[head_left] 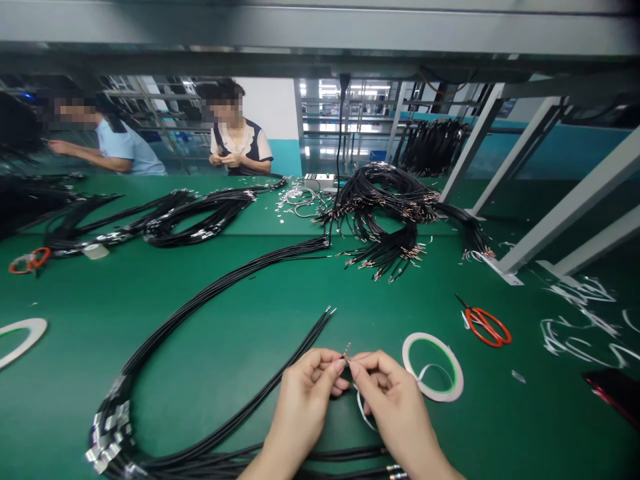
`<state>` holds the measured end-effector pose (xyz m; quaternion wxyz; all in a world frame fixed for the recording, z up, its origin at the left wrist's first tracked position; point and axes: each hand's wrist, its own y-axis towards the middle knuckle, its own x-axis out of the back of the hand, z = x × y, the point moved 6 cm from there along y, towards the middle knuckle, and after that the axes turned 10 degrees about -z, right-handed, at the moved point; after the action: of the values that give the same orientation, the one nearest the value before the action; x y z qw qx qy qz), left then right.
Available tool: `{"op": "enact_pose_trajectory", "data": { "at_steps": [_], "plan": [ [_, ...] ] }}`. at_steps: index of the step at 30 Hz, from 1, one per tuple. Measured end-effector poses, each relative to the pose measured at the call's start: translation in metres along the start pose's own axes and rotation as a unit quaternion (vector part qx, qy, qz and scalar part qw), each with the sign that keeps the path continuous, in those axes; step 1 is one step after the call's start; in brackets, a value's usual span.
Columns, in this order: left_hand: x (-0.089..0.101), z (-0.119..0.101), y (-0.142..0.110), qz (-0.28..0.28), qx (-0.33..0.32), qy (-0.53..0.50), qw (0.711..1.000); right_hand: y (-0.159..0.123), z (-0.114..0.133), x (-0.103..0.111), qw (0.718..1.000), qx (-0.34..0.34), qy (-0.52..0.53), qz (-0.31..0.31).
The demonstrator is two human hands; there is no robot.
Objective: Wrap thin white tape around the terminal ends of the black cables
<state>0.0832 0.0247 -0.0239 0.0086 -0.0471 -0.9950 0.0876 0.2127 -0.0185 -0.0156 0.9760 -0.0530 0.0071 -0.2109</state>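
Note:
My left hand (306, 393) and my right hand (387, 393) meet at the near edge of the green table (240, 313). Both pinch one thin black wire whose metal terminal tip (347, 349) sticks up between the fingertips. A strip of white tape (361, 408) hangs under my right hand. A bundle of black wires (210, 293) loops from the left round to my wrists, with taped ends (107, 433) at the near left. A few loose wires (300, 350) lie just left of my hands. A white tape roll (433, 367) lies right beside my right hand.
Red-handled scissors (486, 325) lie to the right, another pair (27, 261) at far left. Heaps of terminated black wires (390, 213) sit mid-table, more coils (195, 213) at left. Tape scraps (580, 313) litter the right by grey frame legs (560, 213). Two people work across the table.

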Motion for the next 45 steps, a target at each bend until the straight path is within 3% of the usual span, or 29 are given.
{"op": "enact_pose_trajectory", "data": {
  "at_steps": [8, 20, 27, 36, 45],
  "plan": [
    [-0.004, 0.0, 0.0, 0.012, 0.034, -0.046, 0.998, 0.001, -0.008, -0.001, 1.0, -0.004, -0.007, -0.01],
    [-0.003, 0.003, -0.001, 0.011, -0.006, 0.005, 1.0, 0.004, -0.016, 0.0, 0.998, 0.014, -0.06, -0.003],
    [-0.004, 0.007, -0.001, 0.002, -0.017, -0.008, 1.0, -0.002, 0.005, -0.005, 0.997, 0.035, -0.041, 0.047],
    [-0.005, 0.008, 0.005, 0.024, 0.097, -0.074, 0.992, 0.002, 0.0, -0.001, 0.995, 0.05, -0.08, 0.024],
    [-0.007, 0.005, 0.007, 0.044, 0.126, -0.114, 0.985, 0.0, 0.001, -0.001, 0.996, 0.057, -0.064, 0.031]
  ]
}}
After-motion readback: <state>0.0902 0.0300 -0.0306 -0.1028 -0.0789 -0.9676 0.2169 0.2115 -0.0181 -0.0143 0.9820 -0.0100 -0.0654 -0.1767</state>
